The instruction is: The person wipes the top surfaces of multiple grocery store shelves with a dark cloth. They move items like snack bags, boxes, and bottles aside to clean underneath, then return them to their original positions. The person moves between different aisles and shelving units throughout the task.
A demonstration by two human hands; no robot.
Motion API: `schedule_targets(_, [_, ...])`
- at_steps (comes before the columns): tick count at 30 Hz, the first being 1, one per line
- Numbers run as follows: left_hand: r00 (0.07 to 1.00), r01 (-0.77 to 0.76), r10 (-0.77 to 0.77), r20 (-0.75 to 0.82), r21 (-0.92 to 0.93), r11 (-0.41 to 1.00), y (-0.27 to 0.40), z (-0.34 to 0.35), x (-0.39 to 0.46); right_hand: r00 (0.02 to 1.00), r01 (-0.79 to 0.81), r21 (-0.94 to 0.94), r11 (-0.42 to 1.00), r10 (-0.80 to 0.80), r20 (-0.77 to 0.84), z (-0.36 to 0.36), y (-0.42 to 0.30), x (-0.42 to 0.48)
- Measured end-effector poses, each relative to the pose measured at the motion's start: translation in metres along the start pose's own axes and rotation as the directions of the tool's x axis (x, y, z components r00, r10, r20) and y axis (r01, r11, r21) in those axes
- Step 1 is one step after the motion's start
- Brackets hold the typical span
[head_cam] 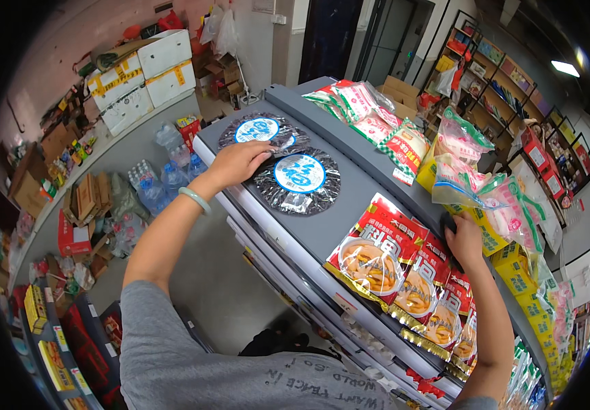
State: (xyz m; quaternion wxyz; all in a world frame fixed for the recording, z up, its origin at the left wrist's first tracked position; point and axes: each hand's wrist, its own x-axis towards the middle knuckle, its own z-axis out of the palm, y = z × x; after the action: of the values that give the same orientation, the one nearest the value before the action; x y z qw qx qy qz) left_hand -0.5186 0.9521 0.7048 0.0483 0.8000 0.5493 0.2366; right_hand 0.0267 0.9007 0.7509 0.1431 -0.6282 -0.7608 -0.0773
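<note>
Round, flat packs of dark dried food, probably seaweed, in clear film with blue-and-white labels lie on the top shelf of a grey display rack [348,215]. My left hand [241,161] touches the edge where the far pack [256,130] meets the near pack [297,177]; whether its fingers grip a pack cannot be told. My right hand [464,238] is closed around a black object [448,225] at the shelf's raised back edge; what it is cannot be told. Beside that hand, several red food pouches [377,251] overlap in a row towards me.
White-and-green bags [405,148] and yellow boxes [518,269] fill the rack's far side. Foam boxes [166,56] stand on a ledge at the back left. Water jugs [174,177] and cartons [87,197] sit lower left. A wall shelf [494,77] holds goods.
</note>
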Motion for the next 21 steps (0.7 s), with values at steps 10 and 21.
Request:
schedule_targets(10, [0.915,-0.187,0.104,0.389,0.182,0.965,0.023,-0.015,-0.001,1.0,-0.003,0.033,0.999,0.003,-0.011,0.004,0.002,0.0])
schedule_targets(21, [0.827,-0.258,0.048,0.561,0.301,0.918,0.031,-0.019,0.01,0.999,0.037,0.013,0.999,-0.037,-0.038,0.014,0.012,0.001])
